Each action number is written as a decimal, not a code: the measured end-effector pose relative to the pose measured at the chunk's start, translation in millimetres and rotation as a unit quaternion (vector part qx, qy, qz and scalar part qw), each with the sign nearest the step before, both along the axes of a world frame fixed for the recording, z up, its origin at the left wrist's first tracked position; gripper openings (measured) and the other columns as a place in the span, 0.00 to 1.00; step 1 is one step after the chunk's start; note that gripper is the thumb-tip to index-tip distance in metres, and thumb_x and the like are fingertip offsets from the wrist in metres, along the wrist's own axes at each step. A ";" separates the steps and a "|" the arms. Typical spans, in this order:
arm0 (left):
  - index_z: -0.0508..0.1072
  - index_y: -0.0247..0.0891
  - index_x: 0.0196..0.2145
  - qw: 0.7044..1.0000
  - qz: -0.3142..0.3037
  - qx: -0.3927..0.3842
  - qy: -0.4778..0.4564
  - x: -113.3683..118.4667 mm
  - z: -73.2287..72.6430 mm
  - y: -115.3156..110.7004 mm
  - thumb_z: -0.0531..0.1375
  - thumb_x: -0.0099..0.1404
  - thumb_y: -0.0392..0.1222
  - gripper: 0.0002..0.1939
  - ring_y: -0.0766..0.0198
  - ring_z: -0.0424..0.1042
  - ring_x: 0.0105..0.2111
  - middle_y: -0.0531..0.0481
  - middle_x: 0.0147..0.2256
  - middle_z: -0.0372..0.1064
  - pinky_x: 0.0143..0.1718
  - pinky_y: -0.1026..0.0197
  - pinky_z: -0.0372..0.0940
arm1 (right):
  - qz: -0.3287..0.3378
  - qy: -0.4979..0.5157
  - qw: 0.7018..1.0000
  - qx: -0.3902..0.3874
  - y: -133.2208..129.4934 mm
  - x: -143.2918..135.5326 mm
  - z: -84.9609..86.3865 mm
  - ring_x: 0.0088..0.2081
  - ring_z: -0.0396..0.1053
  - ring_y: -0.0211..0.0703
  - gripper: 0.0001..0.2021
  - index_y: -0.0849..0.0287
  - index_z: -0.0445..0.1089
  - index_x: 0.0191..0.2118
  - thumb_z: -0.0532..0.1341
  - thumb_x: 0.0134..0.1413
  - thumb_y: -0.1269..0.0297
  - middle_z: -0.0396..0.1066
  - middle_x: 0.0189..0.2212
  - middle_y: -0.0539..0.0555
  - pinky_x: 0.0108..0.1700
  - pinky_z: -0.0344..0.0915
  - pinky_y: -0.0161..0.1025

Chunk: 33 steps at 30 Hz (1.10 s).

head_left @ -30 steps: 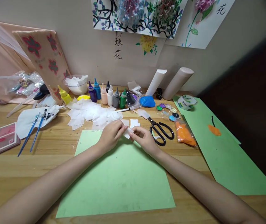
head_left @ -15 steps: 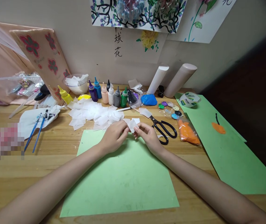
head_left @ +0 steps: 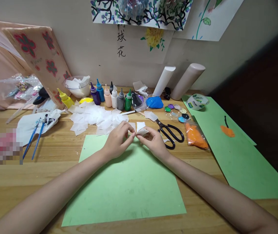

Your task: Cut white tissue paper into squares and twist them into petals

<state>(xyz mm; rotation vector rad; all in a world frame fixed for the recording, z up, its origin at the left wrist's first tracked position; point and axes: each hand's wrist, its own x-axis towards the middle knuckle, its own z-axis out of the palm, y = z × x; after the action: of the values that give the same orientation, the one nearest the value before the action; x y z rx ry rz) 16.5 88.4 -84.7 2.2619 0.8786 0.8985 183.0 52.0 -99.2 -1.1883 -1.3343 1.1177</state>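
Note:
Over the far edge of a green paper sheet [head_left: 129, 188], my two hands meet fingertip to fingertip. Between the thumb and fingers of my right hand [head_left: 155, 143] is a small white paper piece [head_left: 142, 132], tilted and partly hidden by the fingers. My left hand [head_left: 118, 141] pinches at the left end of this piece, thumb against forefinger. Just behind the fingers lies another white square [head_left: 140, 125]. A heap of thin white paper squares [head_left: 95, 115] spreads beyond my left hand. Black-handled scissors [head_left: 169, 135] rest right of my right hand.
Paint bottles [head_left: 114, 97] stand in a row at the back. A bowl [head_left: 76, 87] holds white paper. Paintbrushes [head_left: 38, 138] lie at left. To the right are a bag of orange material [head_left: 196, 136], a tape roll [head_left: 197, 102] and another green sheet [head_left: 246, 162]. A wall stands behind.
My fingertips have come together, and the paper piece that stood upright and flat between them now lies tilted and mostly covered by my fingers. The view has shifted slightly.

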 end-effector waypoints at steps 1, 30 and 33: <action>0.64 0.38 0.36 1.000 -0.008 0.003 0.006 0.2 -0.1 0.1 0.51 0.66 0.42 0.06 0.66 0.63 0.31 0.49 0.35 0.62 0.34 0.61 0.60 | -0.010 -0.003 1.000 0.007 0.2 0.4 -0.2 0.30 0.65 0.38 0.08 0.59 0.68 0.30 0.64 0.47 0.61 0.67 0.27 0.50 0.32 0.62 0.35; 0.60 0.38 0.30 0.992 0.101 0.025 0.074 2.8 -2.7 -0.7 0.52 0.57 0.33 0.03 0.65 0.63 0.30 0.52 0.32 0.60 0.31 0.62 0.58 | 0.041 -0.074 0.991 0.099 -2.3 2.6 0.0 0.37 0.62 0.41 0.04 0.57 0.64 0.36 0.58 0.53 0.65 0.62 0.34 0.52 0.41 0.60 0.38; 0.60 0.38 0.29 0.991 0.100 0.031 0.084 2.8 -3.5 -0.9 0.52 0.57 0.33 0.02 0.65 0.63 0.30 0.51 0.32 0.60 0.30 0.62 0.58 | 0.037 -0.104 0.990 0.091 -2.0 0.9 2.2 0.35 0.62 0.40 0.02 0.57 0.64 0.32 0.58 0.54 0.65 0.62 0.32 0.51 0.39 0.60 0.38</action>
<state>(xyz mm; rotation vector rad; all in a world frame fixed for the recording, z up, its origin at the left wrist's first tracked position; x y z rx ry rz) 19.3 87.5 -88.2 2.3587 1.1854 0.8405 183.9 50.0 -97.0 -1.1517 -1.6151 0.9200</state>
